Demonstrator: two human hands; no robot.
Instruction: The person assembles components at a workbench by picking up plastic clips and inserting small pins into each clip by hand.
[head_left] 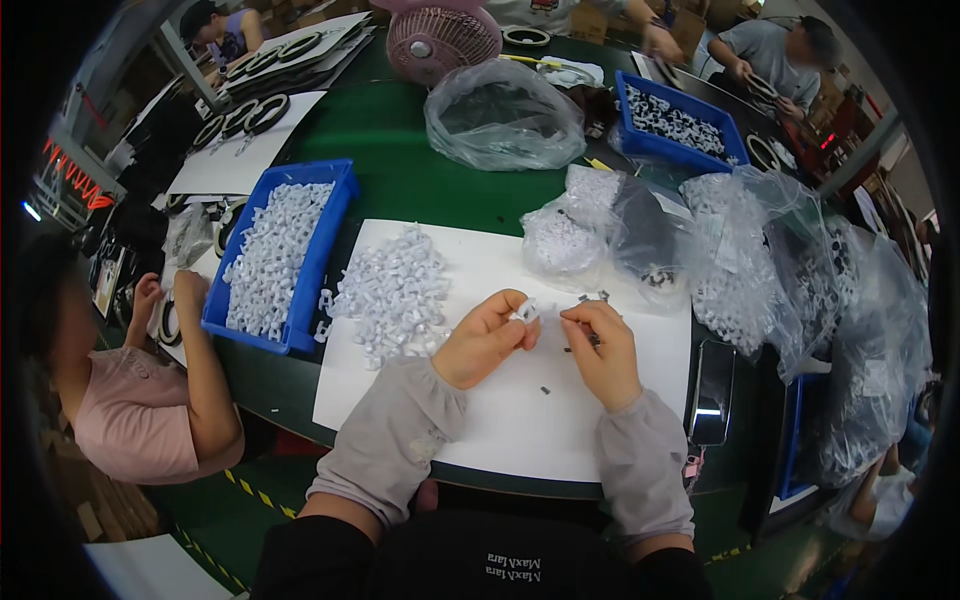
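Observation:
Between the thumb and fingers of my left hand point(485, 342) is a small white plastic part point(525, 312), with a dark opening facing right. My right hand point(608, 358) is a short way to its right, fingertips pinched; whatever is in them is too small to make out. Small dark grey pieces point(545, 390) lie on the white sheet point(480, 440), some by my right fingers and partly hidden behind them. A heap of loose white plastic parts point(395, 295) spreads on the sheet to the left of my left hand.
A blue bin point(347, 185) full of white parts stands left of the heap. Bags of parts point(565, 240) lie to the right, beside a phone point(712, 392). Farther back are a pink fan point(440, 45) and another blue bin point(632, 140). Co-workers sit around the table.

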